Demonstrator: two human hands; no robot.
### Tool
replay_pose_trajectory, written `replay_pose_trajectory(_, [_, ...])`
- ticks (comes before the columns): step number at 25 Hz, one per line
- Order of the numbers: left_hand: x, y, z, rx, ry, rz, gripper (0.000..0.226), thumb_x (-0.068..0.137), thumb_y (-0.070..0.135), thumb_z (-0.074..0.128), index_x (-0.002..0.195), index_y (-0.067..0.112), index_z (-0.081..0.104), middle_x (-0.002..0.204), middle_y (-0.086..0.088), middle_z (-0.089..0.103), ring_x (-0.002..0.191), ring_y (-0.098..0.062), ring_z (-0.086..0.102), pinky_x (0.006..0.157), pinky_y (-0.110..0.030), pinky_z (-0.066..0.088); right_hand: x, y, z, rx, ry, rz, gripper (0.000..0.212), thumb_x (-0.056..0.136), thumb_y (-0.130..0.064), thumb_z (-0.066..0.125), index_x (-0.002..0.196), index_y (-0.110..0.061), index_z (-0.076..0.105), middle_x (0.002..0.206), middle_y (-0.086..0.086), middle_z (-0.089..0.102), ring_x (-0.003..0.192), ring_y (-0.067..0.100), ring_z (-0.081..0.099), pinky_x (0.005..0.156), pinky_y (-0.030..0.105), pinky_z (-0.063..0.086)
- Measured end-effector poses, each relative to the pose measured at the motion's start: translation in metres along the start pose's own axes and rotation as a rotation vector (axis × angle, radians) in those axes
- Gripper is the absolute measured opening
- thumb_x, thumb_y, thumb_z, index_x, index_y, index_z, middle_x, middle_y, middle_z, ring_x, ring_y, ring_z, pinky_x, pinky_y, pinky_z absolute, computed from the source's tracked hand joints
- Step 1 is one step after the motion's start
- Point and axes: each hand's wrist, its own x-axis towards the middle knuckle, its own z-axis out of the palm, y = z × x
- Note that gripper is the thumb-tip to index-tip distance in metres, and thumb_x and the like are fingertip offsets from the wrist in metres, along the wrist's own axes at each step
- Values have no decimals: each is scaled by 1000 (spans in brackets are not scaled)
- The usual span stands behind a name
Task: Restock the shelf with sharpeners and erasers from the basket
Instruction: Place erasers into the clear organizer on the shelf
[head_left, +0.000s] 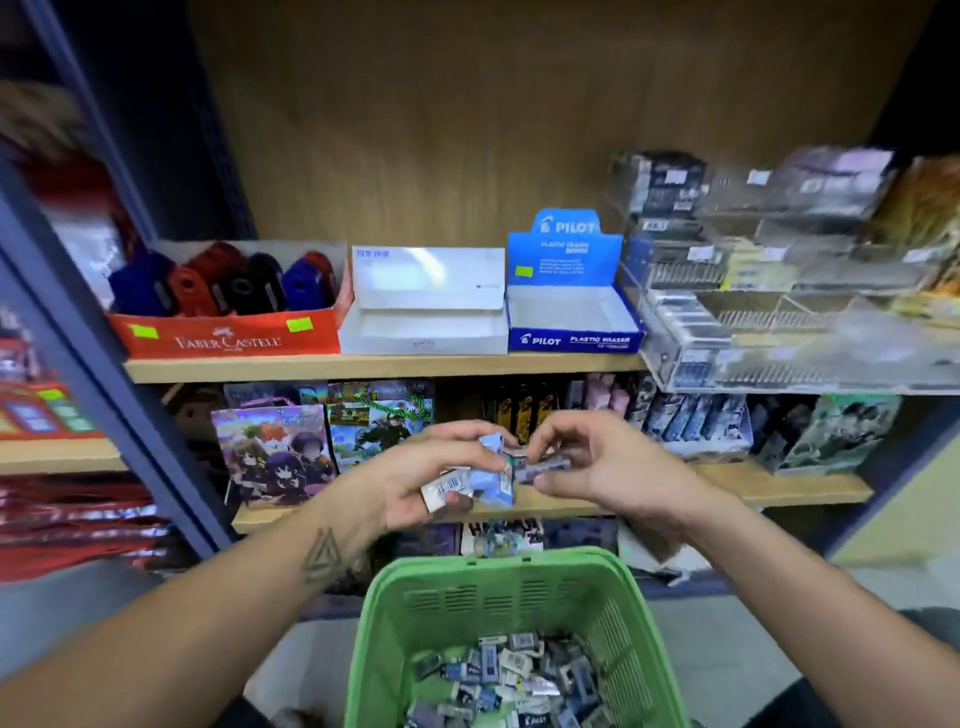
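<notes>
Green plastic basket (498, 587) sits lowest in frame, directly below the hands, its slatted far wall facing the shelves. Loose erasers (511, 675) in blue, white and grey sleeves heap across its floor; one sleeve reads PILOT.

Both forearms reach up over the basket. Left hand (415, 480), triangle tattoo on the wrist, curls around a small clutch of erasers (480, 480): a light blue one on top, a white barcoded one under the thumb side. The clutch sticks out of the fist toward the right hand. Right hand (597, 467) pinches a single dark-sleeved eraser (543, 464) between thumb and fingertips, its near end touching or just beside the left hand's clutch; motion blur makes that contact hard to call.

Upper shelf board (384, 366), left to right: red Faber-Castell tray (228, 340) packed with blue, red and black sharpeners (223, 283); white open display box (426, 332), no stock visible in it; blue Pilot plastic eraser box (571, 340), lid flap upright, inside also showing bare white. Clear acrylic tiered rack (779, 332) stands right of it, contents blurred.

Lower shelf (779, 488) behind the hands holds illustrated packs (272, 452), cartoon figures on the fronts.
</notes>
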Motion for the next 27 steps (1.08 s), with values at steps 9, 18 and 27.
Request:
replay_pose_trajectory(9, [5,174,107,57,51,283,16,85,1,65,97,13,67,81,-10,62,47,-10,52,30,-12,30,9,-98,-141,-185,588,-280,19,70,-8,87,75,-17,71,72,-3,71,65,8,64,68,23,51])
replay_pose_trajectory(18, [121,252,182,105,147,303,17,80,2,73,93,11,67,78,-13,66,53,-18,56,34,-14,36,50,-85,-291,-492,876,41,12,72,-13,82,72,-20,71,71,-5,63,68,16,57,60,23,39])
replay_pose_trajectory(27, [199,287,199,192,228,291,10,83,7,73,84,12,65,82,-8,65,52,-11,53,36,-12,37,167,-58,-352,-920,442,316,20,82,-32,76,92,-15,76,91,0,72,80,14,68,59,20,50])
